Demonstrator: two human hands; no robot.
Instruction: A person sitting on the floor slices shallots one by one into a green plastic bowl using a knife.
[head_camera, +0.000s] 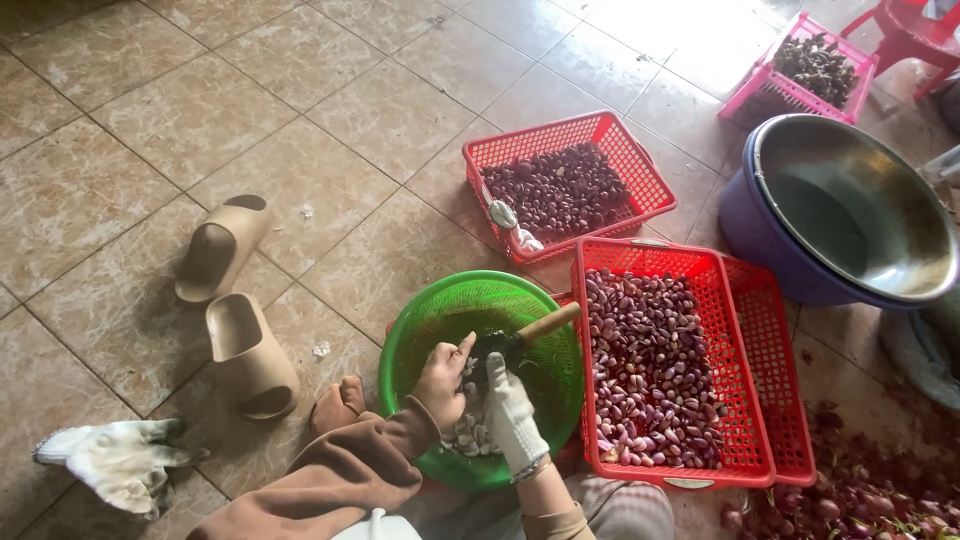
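My bare left hand (443, 380) is closed around a small shallot over the green round basket (430, 320). In a white glove, my right hand (510, 405) grips a knife with a wooden handle (548, 322) that points up to the right. Peeled pale bulbs (468, 432) lie in the green basket below both hands. Just to the right stands a red basket (700, 262) full of purple shallots (650, 370).
A second red basket (620, 135) of dark shallots sits farther back, and a pink one (770, 90) at top right. A steel bowl (850, 205) rests in a purple tub. Two beige slippers (235, 310) and a white glove (120, 460) lie left on the tiles. Loose shallots (850, 490) lie bottom right.
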